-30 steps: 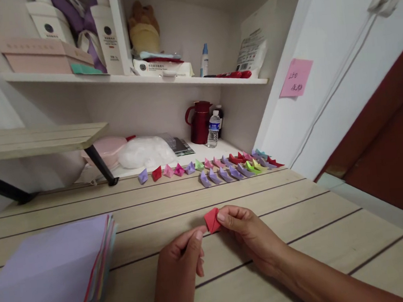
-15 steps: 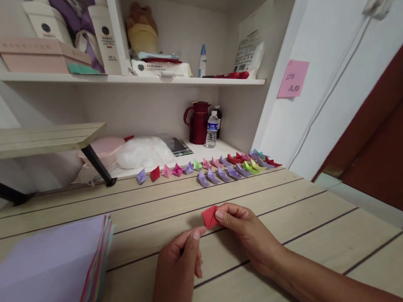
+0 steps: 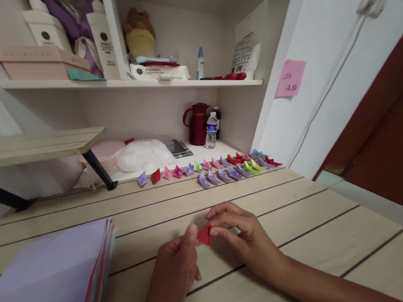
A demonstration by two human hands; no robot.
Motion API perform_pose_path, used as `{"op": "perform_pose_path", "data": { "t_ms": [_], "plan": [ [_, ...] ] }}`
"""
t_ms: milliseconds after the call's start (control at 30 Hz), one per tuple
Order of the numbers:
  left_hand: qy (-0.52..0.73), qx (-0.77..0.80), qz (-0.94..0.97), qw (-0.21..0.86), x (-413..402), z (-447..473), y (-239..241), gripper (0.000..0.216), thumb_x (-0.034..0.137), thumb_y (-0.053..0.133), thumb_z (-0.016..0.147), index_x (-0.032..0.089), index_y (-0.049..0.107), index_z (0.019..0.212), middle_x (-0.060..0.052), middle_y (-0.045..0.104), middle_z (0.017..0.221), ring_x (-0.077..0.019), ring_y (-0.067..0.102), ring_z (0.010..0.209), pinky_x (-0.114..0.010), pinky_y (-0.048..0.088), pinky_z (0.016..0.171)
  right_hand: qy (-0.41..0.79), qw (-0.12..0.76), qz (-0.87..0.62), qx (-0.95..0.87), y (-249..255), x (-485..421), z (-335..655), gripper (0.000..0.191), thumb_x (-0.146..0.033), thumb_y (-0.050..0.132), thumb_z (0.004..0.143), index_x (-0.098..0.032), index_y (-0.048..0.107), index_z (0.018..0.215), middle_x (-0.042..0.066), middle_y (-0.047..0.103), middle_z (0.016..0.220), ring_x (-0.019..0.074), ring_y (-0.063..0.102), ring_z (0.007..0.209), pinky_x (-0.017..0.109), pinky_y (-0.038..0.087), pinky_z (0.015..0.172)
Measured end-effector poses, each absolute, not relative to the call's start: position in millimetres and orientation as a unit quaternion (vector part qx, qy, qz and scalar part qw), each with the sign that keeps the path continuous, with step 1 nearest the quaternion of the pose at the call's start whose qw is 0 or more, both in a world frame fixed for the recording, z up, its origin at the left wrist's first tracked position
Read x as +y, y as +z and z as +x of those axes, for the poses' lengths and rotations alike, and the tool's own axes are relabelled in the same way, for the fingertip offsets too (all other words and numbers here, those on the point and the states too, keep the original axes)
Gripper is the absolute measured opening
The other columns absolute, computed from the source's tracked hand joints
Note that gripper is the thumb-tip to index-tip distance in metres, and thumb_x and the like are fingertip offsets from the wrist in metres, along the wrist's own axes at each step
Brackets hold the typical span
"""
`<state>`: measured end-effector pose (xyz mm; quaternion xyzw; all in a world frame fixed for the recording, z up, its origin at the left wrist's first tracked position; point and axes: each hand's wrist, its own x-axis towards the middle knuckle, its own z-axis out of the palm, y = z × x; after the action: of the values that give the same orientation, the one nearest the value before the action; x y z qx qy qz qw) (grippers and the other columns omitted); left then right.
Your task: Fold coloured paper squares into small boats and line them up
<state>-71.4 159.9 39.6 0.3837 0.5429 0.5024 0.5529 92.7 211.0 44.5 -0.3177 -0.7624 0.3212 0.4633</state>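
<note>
A small folded red paper piece (image 3: 204, 234) is pinched between both my hands just above the wooden table (image 3: 302, 217). My left hand (image 3: 176, 269) grips it from the left with thumb and fingers closed. My right hand (image 3: 242, 235) grips it from the right, fingertips pressed on the paper and the other fingers arched over it. Much of the paper is hidden by my fingertips.
Rows of small folded paper boats (image 3: 221, 168) in several colours line the table's far edge. A stack of coloured paper sheets (image 3: 45, 273) lies at the left. A raised wooden shelf (image 3: 35, 144) stands at the far left. A red jug (image 3: 198, 122) and water bottle (image 3: 211, 130) stand behind.
Both hands have drawn the red paper nearer to me and lower; my left thumb now closes on it, where before only my right hand pinched it.
</note>
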Motion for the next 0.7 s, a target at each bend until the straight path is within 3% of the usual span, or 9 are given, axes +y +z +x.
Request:
{"op": "perform_pose_path", "data": {
  "t_ms": [100,233,400,533,700],
  "plan": [
    [0.510,0.535,0.368,0.564,156.6,-74.3,45.2,0.046,0.059,0.071,0.070,0.024,0.048,0.052,0.011,0.025,0.042,-0.0096,0.021,0.043,-0.028,0.037,0.053,0.314,0.446,-0.319,-0.775,46.9,207.9,92.4,0.014,-0.029,0.064,0.091,-0.028,0.077,0.086,0.008,0.067,0.105,0.0243,0.060,0.105,0.038,0.045,0.094],
    [0.546,0.504,0.329,0.582,152.2,-77.3,49.6,0.042,0.056,0.074,0.069,0.023,0.050,0.056,0.009,0.031,0.048,-0.0108,0.028,0.050,-0.027,0.039,0.061,0.367,0.452,-0.298,-0.756,45.4,209.6,90.5,0.020,-0.029,0.069,0.087,-0.030,0.073,0.107,0.007,0.065,0.109,0.0230,0.061,0.104,0.038,0.045,0.096],
    [0.541,0.500,0.336,0.587,154.2,-80.3,39.9,0.041,0.055,0.076,0.068,0.022,0.054,0.057,0.008,0.035,0.047,-0.0117,0.031,0.052,-0.026,0.037,0.059,0.614,0.447,-0.280,-0.586,40.3,211.8,85.2,0.052,-0.031,0.081,0.075,-0.030,0.060,0.123,0.005,0.062,0.116,0.0179,0.065,0.090,0.035,0.050,0.086],
    [0.540,0.504,0.337,0.584,159.8,-82.0,28.7,0.039,0.055,0.078,0.065,0.021,0.060,0.062,0.009,0.035,0.045,-0.0108,0.027,0.051,-0.025,0.035,0.057,0.743,0.431,-0.255,-0.445,39.6,209.7,82.1,0.061,-0.028,0.087,0.067,-0.024,0.059,0.121,0.004,0.067,0.107,0.0173,0.066,0.090,0.037,0.046,0.093],
    [0.535,0.488,0.339,0.601,163.2,-82.1,32.1,0.037,0.053,0.080,0.065,0.021,0.062,0.060,0.009,0.031,0.046,-0.0096,0.023,0.050,-0.027,0.036,0.060,0.776,0.425,-0.226,-0.406,43.2,210.2,83.0,0.058,-0.020,0.090,0.061,-0.021,0.064,0.113,0.003,0.069,0.098,0.0158,0.064,0.088,0.035,0.044,0.092]
  ]
}}
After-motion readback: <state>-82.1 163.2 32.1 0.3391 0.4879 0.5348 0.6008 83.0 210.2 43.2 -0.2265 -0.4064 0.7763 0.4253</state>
